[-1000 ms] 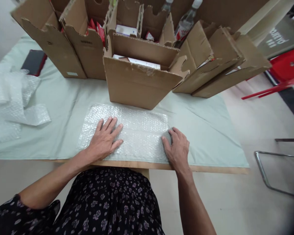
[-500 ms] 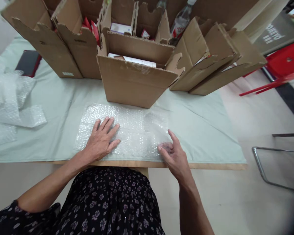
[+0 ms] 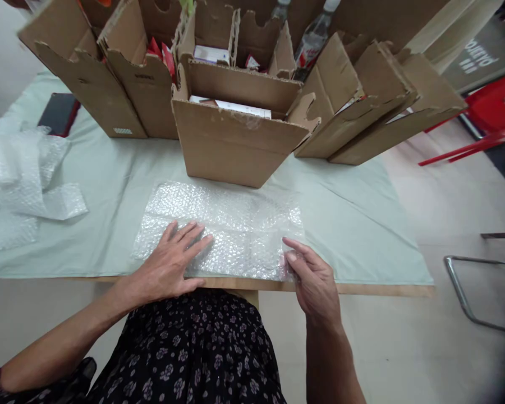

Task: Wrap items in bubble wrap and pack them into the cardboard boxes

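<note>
A sheet of clear bubble wrap lies flat on the pale green cloth by the table's front edge. My left hand rests on its near left part, palm down with the fingers spread. At the near right corner, my right hand pinches the wrap between thumb and fingers; some fingertips show through the plastic. Just beyond the sheet stands an open cardboard box with a flat white item inside.
More cardboard holders stand along the back, with bottles among them. Loose bubble wrap and a dark phone-like object lie at left. A red chair is beyond the table at right.
My left hand has slid nearer to the table's front edge. My right hand has moved slightly right and closed on the wrap's corner, and the sheet's right part lies flatter and wider.
</note>
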Demonstrator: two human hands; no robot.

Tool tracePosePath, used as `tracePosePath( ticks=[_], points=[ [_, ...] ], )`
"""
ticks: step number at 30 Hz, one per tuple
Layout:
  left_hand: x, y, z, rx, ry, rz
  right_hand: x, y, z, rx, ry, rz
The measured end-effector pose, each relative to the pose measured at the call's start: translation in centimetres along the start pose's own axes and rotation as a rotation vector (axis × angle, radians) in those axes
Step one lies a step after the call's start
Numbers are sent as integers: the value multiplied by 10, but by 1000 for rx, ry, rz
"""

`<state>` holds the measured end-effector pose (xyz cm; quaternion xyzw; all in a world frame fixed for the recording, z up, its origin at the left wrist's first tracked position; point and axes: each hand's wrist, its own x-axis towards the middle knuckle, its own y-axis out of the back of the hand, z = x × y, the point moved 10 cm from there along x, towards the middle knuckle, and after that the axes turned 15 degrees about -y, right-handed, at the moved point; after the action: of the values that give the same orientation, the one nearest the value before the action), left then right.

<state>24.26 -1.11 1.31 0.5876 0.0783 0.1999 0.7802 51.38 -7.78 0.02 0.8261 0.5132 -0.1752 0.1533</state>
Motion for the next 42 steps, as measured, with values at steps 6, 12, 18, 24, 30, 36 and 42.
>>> tracePosePath(
  ticks=[6, 12, 18, 24, 30, 36, 42],
  points=[
    [-29, 31, -43, 86, 118, 183, 2, 7, 23, 259, -223, -153],
    [-47, 66, -79, -192, 281, 307, -17, 11, 11, 165, -103, -363],
    [-39, 64, -114, -367, 606, 304, 4, 40, 4, -261, -58, 41],
    [-32, 47, -139, -437, 701, 361, 19, 40, -30, -624, 273, 347],
    [-31, 48, -154, -356, 762, 342, 37, 35, -21, -694, 294, 396],
    [-36, 53, -151, -17, 804, 139, 44, 41, -16, -816, 152, 449],
    [-35, 43, -147, 39, 829, -30, 58, 26, -24, -890, 200, 443]
  ],
)
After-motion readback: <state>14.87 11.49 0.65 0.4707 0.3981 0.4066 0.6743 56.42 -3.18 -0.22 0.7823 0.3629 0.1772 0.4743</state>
